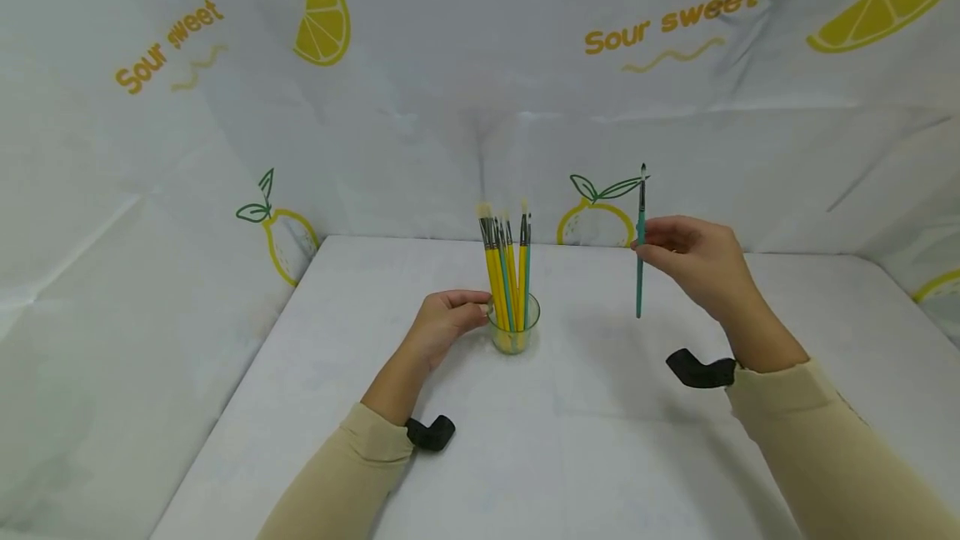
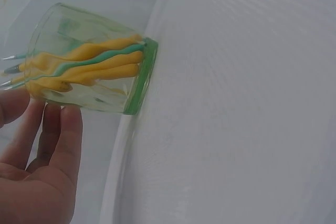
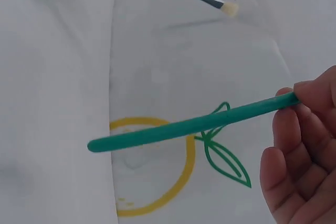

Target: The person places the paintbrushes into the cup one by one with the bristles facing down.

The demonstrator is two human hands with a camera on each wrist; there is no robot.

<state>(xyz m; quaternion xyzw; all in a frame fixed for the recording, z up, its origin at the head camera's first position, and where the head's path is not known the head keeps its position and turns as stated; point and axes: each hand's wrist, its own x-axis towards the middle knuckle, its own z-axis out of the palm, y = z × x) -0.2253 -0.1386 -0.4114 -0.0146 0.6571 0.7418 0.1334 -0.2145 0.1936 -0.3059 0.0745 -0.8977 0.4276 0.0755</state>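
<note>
In the head view a green-tinted glass [image 1: 512, 342] stands upright on the table and holds several yellow and teal paintbrushes [image 1: 510, 273], bristles up. My left hand [image 1: 447, 323] touches the left side of this glass near its rim, fingers reaching toward it and not wrapped round it. The left wrist view shows its fingertips [image 2: 69, 116] right at the glass wall. To the right, my right hand [image 1: 693, 261] pinches a thin teal paintbrush [image 1: 640, 286] between thumb and fingers. That brush is upright, dark tip up, raised above the table and apart from the glass.
A white-covered table [image 1: 570, 457] reaches back to a white sheet [image 1: 450, 40] printed with lemons and lettering. Black curved pieces [image 1: 701, 369] sit at both wrists, beside the beige sleeves [image 1: 825, 440].
</note>
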